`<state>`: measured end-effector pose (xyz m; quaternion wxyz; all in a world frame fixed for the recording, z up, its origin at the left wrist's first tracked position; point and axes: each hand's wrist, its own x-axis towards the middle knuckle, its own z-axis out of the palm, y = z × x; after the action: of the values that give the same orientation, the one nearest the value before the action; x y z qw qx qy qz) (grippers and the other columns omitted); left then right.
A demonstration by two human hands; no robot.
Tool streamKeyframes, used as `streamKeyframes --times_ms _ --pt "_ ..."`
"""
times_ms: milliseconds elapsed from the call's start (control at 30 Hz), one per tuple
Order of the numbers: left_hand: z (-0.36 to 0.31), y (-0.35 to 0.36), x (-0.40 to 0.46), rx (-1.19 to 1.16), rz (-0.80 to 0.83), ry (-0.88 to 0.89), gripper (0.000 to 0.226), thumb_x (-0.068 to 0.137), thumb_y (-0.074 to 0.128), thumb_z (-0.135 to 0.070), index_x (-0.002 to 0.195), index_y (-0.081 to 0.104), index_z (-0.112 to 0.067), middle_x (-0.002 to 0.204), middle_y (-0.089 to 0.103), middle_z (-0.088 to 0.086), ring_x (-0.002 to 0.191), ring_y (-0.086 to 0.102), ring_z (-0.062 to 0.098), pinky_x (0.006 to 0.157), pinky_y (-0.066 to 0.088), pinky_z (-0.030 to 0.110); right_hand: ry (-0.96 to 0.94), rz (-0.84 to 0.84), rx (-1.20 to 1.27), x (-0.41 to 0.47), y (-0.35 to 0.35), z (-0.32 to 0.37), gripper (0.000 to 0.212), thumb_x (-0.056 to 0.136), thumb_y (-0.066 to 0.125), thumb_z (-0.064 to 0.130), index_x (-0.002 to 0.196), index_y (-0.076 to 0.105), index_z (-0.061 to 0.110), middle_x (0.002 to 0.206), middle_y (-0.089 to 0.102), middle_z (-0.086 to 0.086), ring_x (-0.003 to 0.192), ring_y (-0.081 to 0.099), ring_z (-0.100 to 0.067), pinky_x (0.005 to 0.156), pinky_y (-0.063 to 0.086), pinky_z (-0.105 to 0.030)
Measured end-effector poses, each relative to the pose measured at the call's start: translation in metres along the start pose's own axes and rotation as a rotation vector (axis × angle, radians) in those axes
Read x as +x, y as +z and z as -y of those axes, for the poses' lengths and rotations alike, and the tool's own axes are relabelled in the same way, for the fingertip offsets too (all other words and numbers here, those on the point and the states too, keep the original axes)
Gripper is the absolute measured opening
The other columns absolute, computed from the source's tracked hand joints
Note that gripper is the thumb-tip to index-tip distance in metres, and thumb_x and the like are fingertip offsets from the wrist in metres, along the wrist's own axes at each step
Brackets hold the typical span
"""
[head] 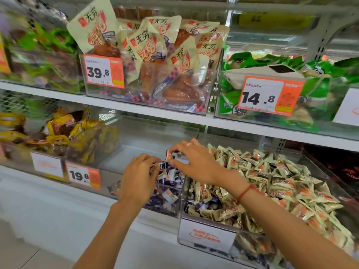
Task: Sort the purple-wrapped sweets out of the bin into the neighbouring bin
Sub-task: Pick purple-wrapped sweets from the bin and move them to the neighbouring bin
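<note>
A purple sweet [169,154] is pinched in the right hand's [194,162] fingertips, above the middle bin [136,152]. At its 7 o'clock the left hand [140,175] grasps more purple sweets [158,165] over the purple pile [167,189] in that bin. At 3 o'clock the cream sweets' bin [206,235] holds a few purple ones [200,205] near its front left corner.
</note>
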<state>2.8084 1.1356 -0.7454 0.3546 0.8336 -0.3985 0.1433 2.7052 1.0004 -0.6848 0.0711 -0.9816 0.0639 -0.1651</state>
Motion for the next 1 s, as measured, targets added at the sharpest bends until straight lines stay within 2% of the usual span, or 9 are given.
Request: streamKeyframes --times_ms 100,167,267,367,567,667,767,833,1000 --pt "0.004 0.001 -0.001 -0.070 0.110 -0.017 0.030 0.095 0.050 -0.009 0.116 0.065 -0.025 0.113 0.066 0.000 0.100 0.063 0.026 0.081 0.050 0.035 0.012 0.164 0.188 -0.005 -0.004 -0.010 0.041 0.096 0.046 0.047 0.135 0.050 0.034 0.144 0.044 0.009 0.133 0.028 -0.012 0.108 0.024 -0.029" --pt "0.003 0.000 -0.002 -0.076 0.136 0.031 0.038 0.096 0.045 -0.006 0.125 0.060 -0.026 0.122 0.064 -0.002 0.107 0.061 0.024 0.087 0.049 0.035 0.004 0.010 0.272 -0.026 -0.007 -0.015 0.032 0.097 0.048 0.043 0.127 0.057 0.035 0.135 0.050 0.017 0.129 0.033 -0.001 0.104 0.024 -0.019" --pt "-0.008 -0.004 -0.008 -0.041 0.074 0.152 0.035 0.099 0.044 -0.012 0.129 0.056 -0.026 0.131 0.056 -0.010 0.116 0.054 0.014 0.096 0.043 0.027 0.028 -0.144 0.322 -0.062 -0.004 -0.027 0.020 0.092 0.051 0.035 0.108 0.064 0.035 0.104 0.063 0.021 0.097 0.057 0.002 0.084 0.048 -0.019" --pt "-0.029 -0.013 -0.021 -0.041 0.027 0.227 0.032 0.101 0.038 -0.026 0.129 0.054 -0.027 0.129 0.055 -0.016 0.115 0.051 0.006 0.091 0.036 0.015 0.025 0.070 0.238 -0.079 0.009 -0.037 0.017 0.094 0.057 0.024 0.106 0.066 0.032 0.103 0.068 0.015 0.088 0.062 0.004 0.081 0.053 -0.020" --pt "-0.051 -0.020 -0.049 -0.047 0.142 0.316 0.039 0.101 0.028 -0.043 0.136 0.045 -0.038 0.144 0.036 -0.024 0.121 0.046 -0.002 0.092 0.042 0.019 -0.109 0.436 -0.179 -0.064 0.032 -0.047 0.054 0.092 0.058 0.020 0.142 0.041 0.031 0.140 0.041 0.005 0.126 0.038 -0.018 0.103 0.040 -0.039" --pt "-0.051 -0.021 -0.054 -0.014 0.195 0.301 0.044 0.101 0.031 -0.040 0.145 0.030 -0.041 0.152 0.021 -0.025 0.103 0.057 -0.002 0.089 0.043 0.020 -0.149 0.527 -0.386 -0.053 0.030 -0.043 0.061 0.092 0.057 0.024 0.147 0.031 0.030 0.150 0.030 0.001 0.132 0.033 -0.022 0.098 0.043 -0.036" --pt "-0.051 -0.023 -0.055 0.008 0.163 0.284 0.048 0.100 0.036 -0.041 0.146 0.024 -0.040 0.138 0.046 -0.020 0.067 0.055 -0.001 0.072 0.047 0.022 -0.168 0.580 -0.550 -0.043 0.029 -0.038 0.060 0.091 0.060 0.028 0.145 0.034 0.025 0.142 0.038 -0.003 0.124 0.038 -0.024 0.082 0.042 -0.032" --pt "-0.052 -0.021 -0.056 0.006 0.127 0.270 0.049 0.099 0.040 -0.039 0.146 0.025 -0.039 0.120 0.061 -0.016 0.072 0.061 0.002 0.067 0.050 0.025 -0.179 0.604 -0.629 -0.037 0.030 -0.036 0.052 0.092 0.059 0.030 0.140 0.042 0.020 0.135 0.043 -0.003 0.119 0.039 -0.024 0.076 0.036 -0.031" --pt "-0.062 -0.017 -0.059 -0.017 0.094 0.171 0.046 0.098 0.042 -0.035 0.143 0.033 -0.040 0.122 0.060 -0.017 0.079 0.064 0.003 0.061 0.041 0.019 -0.110 0.608 -0.482 -0.044 0.029 -0.040 0.042 0.093 0.058 0.034 0.132 0.052 0.021 0.133 0.041 -0.001 0.121 0.034 -0.024 0.081 0.039 -0.033"
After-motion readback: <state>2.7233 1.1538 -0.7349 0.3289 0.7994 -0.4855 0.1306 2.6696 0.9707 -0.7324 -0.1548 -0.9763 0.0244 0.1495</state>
